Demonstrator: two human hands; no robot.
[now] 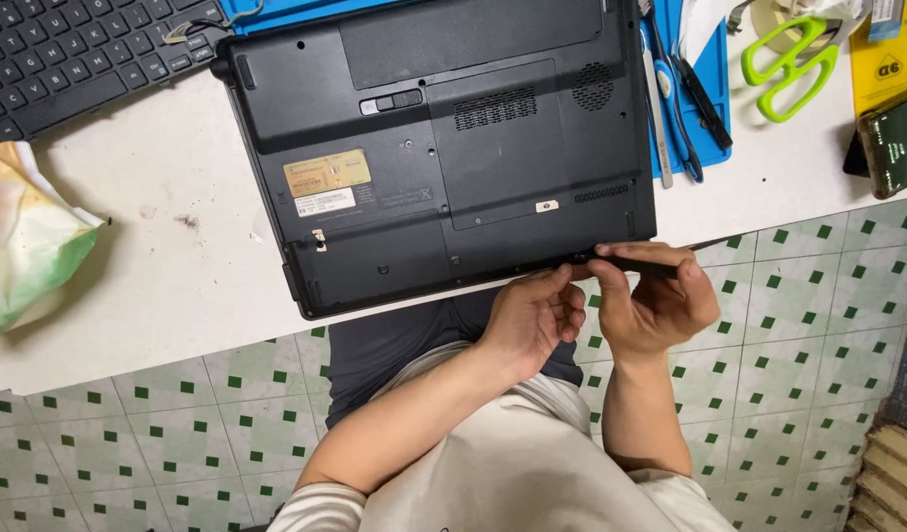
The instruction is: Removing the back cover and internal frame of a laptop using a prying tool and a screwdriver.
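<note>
A black laptop (444, 148) lies upside down on a white table (168, 256), its near edge overhanging the table's front. My right hand (655, 300) grips a thin dark tool (660, 258) and holds its tip against the laptop's near right edge. My left hand (534, 315) sits beside it, with fingers curled and fingertips touching the same edge just left of the tool tip. Whether the left hand holds anything small is hidden.
A black keyboard (69, 49) is at the far left corner. A crumpled green-and-white bag (25, 236) lies at left. A blue mat (710, 89) under the laptop carries tweezers (675, 99). Green-handled scissors (788, 59) and a yellow package (887, 59) lie at right. Tiled floor lies below.
</note>
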